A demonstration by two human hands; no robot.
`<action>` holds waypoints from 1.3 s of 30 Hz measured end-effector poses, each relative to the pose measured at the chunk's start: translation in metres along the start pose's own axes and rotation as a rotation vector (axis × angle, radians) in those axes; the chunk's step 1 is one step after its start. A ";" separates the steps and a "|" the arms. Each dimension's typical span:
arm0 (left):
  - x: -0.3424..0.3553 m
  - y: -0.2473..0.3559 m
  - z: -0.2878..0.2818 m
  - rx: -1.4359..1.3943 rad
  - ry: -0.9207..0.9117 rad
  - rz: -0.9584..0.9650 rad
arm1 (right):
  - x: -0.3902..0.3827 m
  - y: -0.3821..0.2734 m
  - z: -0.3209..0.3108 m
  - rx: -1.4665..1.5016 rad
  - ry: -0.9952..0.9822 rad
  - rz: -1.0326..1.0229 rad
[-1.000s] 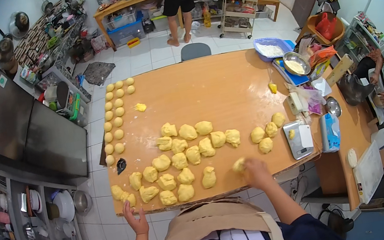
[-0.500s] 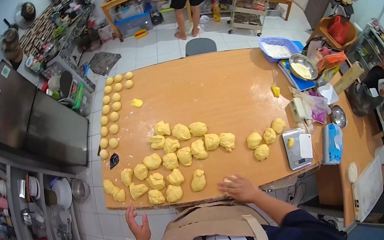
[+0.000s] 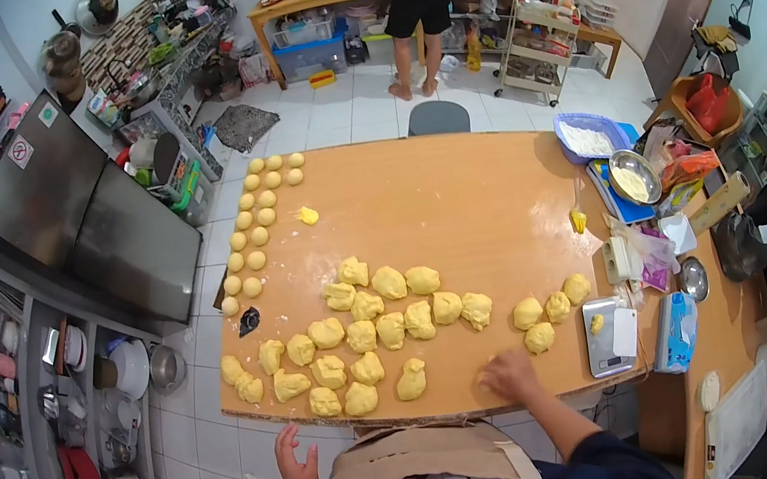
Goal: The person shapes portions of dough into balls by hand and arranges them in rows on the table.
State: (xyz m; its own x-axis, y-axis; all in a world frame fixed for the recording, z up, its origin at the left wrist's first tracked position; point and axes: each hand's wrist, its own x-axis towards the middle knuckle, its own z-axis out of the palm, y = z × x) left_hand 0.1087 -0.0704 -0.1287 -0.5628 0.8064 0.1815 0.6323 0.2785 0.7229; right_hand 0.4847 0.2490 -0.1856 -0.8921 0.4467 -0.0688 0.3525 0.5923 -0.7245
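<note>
My right hand (image 3: 511, 376) is cupped down on the wooden table (image 3: 418, 203) near its front edge, fingers curled over a piece of dough that it almost wholly hides. Just off the front edge, my left hand (image 3: 297, 462) is held up with its fingers apart and nothing in them. Between and beyond my hands lie several rough yellow dough lumps (image 3: 367, 369), the nearest one (image 3: 411, 379) left of my right hand. A smaller group of dough pieces (image 3: 539, 337) sits to the right, beside a kitchen scale (image 3: 609, 349) with a small yellow bit on it.
Smooth dough balls (image 3: 255, 260) line the table's left edge, near a dark scrap (image 3: 249, 321) and a yellow smear (image 3: 307, 216). At right stand a purple basin of flour (image 3: 587, 139), a metal bowl (image 3: 635, 177) and a blue packet (image 3: 674, 333). Two other people are farther off.
My right hand has moved right along the table, its fingers now more curled. The left hand stays open off the front edge. The whole view has shifted slightly.
</note>
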 end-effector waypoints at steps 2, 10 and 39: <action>-0.001 0.004 -0.001 -0.018 0.022 -0.055 | 0.045 -0.050 -0.034 -0.250 0.279 0.309; 0.014 0.016 0.005 0.038 -0.063 0.159 | -0.002 0.007 0.039 -0.079 0.324 -0.183; -0.002 0.028 0.014 -0.142 -0.095 -0.005 | 0.012 -0.027 -0.015 -0.165 0.160 -0.036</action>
State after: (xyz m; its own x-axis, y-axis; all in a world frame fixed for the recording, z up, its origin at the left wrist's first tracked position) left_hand 0.1356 -0.0567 -0.1181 -0.5090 0.8525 0.1187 0.5441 0.2118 0.8118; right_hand 0.4686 0.2479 -0.1567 -0.8533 0.5161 0.0747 0.3743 0.7059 -0.6014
